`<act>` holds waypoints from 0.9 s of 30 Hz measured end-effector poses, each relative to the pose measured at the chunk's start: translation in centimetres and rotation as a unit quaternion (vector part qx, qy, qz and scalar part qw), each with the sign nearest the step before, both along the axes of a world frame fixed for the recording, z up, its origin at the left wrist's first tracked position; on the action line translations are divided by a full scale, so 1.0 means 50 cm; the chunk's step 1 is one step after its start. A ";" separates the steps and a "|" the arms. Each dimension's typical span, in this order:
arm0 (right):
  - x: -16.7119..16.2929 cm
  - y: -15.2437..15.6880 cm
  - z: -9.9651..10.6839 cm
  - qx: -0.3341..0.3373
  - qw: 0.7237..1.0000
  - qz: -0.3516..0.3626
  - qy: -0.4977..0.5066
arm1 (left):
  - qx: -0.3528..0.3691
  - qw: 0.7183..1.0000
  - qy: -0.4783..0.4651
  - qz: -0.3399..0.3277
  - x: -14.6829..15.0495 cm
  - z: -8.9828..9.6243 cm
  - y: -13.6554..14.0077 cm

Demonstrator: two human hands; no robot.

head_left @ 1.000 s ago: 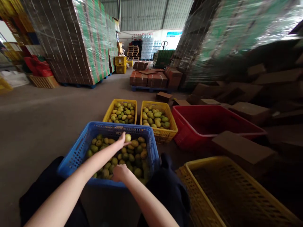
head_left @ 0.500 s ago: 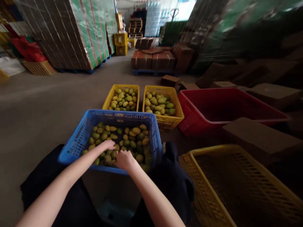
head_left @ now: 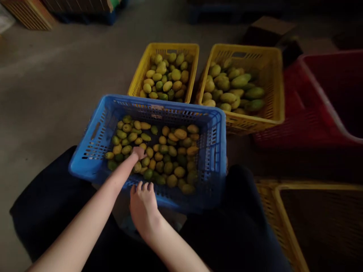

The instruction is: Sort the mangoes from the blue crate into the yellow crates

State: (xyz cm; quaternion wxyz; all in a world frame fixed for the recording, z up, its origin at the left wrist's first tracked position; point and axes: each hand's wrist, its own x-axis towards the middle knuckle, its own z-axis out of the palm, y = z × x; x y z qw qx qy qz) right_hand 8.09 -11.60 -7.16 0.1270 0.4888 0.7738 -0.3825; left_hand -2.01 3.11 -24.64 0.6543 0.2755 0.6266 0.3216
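A blue plastic crate [head_left: 96, 166], tilted a little, stands between my knees with many small yellow-green mangoes [head_left: 179, 133] in it. A gap in the fruit bares a patch of the crate's floor near the far wall. My left hand [head_left: 138, 152] reaches down into the middle of the pile, its fingers closed about a mango that the hand mostly covers. At the crate's near rim is my right hand [head_left: 143, 206], back upward, with bent fingers slightly apart and no fruit showing in them. Whether it touches the rim is unclear.
Behind the blue crate stand two yellow crates of mangoes, a left one [head_left: 195, 71] and a right one [head_left: 279, 87]. To the right are a red bin [head_left: 295, 102] and another yellow crate [head_left: 286, 223]. A cardboard box [head_left: 269, 30] lies farther back.
My view has tipped down and come closer to the crates. My right hand has drawn back from the mangoes to the near rim. My left hand remains among the fruit.
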 end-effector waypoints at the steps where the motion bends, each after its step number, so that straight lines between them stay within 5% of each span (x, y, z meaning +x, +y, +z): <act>1: -0.003 -0.001 0.000 -0.017 1.000 0.001 0.002 | -0.007 1.000 0.023 -0.003 0.001 -0.017 0.007; 7: -0.003 -0.013 -0.010 -0.024 0.998 -0.060 0.013 | 0.020 0.966 0.236 -0.098 -0.005 -0.074 0.007; 15: 0.003 -0.013 0.002 -0.014 1.000 -0.002 0.002 | 0.031 0.948 0.281 -0.145 0.097 -0.084 0.006; 20: 0.006 -0.003 0.014 -0.010 0.999 -0.048 -0.015 | 0.033 0.942 0.282 -0.181 0.116 -0.083 0.034; 27: 0.007 0.001 0.034 -0.009 1.000 -0.016 0.002 | 0.042 0.858 0.386 -0.336 0.055 -0.074 0.041</act>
